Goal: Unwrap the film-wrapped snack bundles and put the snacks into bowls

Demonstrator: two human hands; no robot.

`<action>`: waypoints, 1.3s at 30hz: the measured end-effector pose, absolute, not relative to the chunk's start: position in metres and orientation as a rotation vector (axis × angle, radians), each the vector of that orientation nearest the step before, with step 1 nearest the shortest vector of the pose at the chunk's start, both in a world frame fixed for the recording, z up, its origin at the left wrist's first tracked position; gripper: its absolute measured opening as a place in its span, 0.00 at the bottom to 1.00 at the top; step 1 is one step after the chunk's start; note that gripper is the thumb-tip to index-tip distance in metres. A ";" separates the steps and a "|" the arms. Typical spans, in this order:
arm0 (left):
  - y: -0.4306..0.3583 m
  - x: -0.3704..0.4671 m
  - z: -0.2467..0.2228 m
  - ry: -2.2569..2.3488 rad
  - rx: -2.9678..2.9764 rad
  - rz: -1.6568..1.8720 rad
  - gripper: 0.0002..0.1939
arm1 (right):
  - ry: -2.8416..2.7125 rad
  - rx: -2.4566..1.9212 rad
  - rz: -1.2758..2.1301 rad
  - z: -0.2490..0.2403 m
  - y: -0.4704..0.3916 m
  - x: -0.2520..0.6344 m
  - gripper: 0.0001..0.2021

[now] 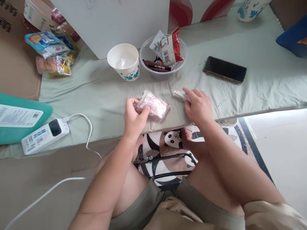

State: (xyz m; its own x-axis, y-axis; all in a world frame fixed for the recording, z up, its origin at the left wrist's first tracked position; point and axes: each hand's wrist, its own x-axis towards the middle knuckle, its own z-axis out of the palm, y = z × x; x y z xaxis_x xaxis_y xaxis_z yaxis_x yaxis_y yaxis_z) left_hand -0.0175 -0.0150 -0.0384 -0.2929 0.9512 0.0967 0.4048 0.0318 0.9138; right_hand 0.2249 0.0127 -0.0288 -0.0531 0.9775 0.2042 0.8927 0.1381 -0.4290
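Nearest: one beige shirt [171, 210] | left hand [134, 121] grasps one pink packet [157, 106], between both hands | right hand [199, 103] touches one white strip [178, 94], gripping I cannot tell | beyond, I see: one cup [130, 74], one bowl [163, 75], one phone [225, 69]

Handwritten "L" [87, 4] on white box [127, 27]

The wrapped packet [155, 107] mid-frame is pink and white with a clear shine; the cloth [100, 92] around it is plain pale green. Upper centre, the paper cup [127, 72] is white with teal leaves, the pouch [170, 49] red and white. The phone [225, 69], upper right, is black; the mat [172, 139], lower centre, is panda-patterned in black, white and brown
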 end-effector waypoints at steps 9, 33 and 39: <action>-0.013 -0.019 -0.020 1.671 1.823 1.051 0.13 | -2.097 -1.179 0.635 -0.028 -0.002 0.186 0.27; 0.009 -0.048 -0.013 1.471 0.651 1.634 0.14 | -1.835 -1.545 0.214 -0.031 0.009 0.234 0.07; 0.011 -0.058 -0.016 1.543 0.956 1.705 0.15 | -1.719 -1.595 0.138 -0.023 0.004 0.238 0.10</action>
